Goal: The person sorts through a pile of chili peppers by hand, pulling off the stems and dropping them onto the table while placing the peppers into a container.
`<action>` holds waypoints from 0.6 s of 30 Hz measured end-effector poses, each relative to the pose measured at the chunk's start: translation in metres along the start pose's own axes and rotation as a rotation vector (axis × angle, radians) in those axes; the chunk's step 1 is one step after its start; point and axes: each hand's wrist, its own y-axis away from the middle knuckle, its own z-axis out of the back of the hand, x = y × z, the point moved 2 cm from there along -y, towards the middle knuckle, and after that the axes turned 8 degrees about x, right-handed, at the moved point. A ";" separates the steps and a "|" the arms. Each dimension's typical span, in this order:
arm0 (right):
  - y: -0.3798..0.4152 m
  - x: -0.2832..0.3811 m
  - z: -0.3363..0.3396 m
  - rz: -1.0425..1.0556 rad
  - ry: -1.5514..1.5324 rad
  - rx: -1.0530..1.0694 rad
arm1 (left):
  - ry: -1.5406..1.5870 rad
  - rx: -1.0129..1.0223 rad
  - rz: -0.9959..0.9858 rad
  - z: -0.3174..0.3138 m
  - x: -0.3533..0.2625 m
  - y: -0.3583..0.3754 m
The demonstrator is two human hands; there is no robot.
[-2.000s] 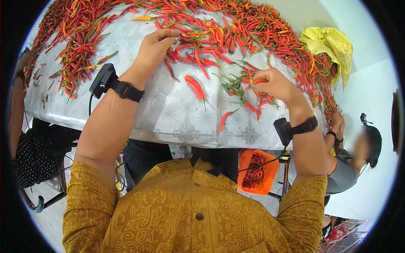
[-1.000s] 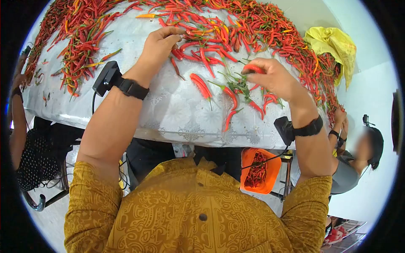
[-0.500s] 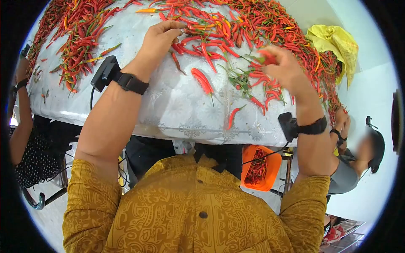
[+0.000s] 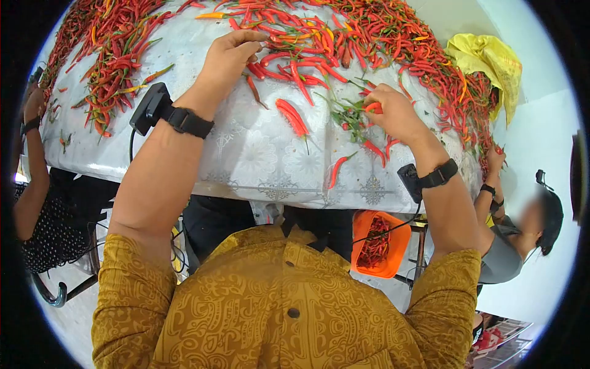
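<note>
My left hand (image 4: 230, 60) rests at the near edge of a spread of red chili peppers (image 4: 301, 67), thumb and fingers pressed together. What lies in that pinch is hidden. On the right, my right hand (image 4: 394, 112) has its fingers closed round a red chili pepper (image 4: 373, 107). Just left of it lies a clump of green stems and leaves (image 4: 348, 118). Between the hands, a few red chilies (image 4: 291, 117) lie side by side on the patterned white tablecloth (image 4: 246, 163). Another single chili (image 4: 338, 169) lies nearer the table edge.
An orange bin (image 4: 399, 246) holding red chilies stands below the table edge. Chili heaps (image 4: 120, 58) cover the left and far right. A yellow sack (image 4: 485, 55) sits at the right. Other people's arms (image 4: 37, 154) show at both sides; cables hang from my wrist straps.
My right hand has moved left and slightly down, towards the green stems, with a red chili in its fingers. My left hand has barely shifted.
</note>
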 end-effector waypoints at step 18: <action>0.017 -0.016 0.021 -0.182 -1.421 0.039 | 0.011 0.014 -0.040 0.000 -0.001 0.000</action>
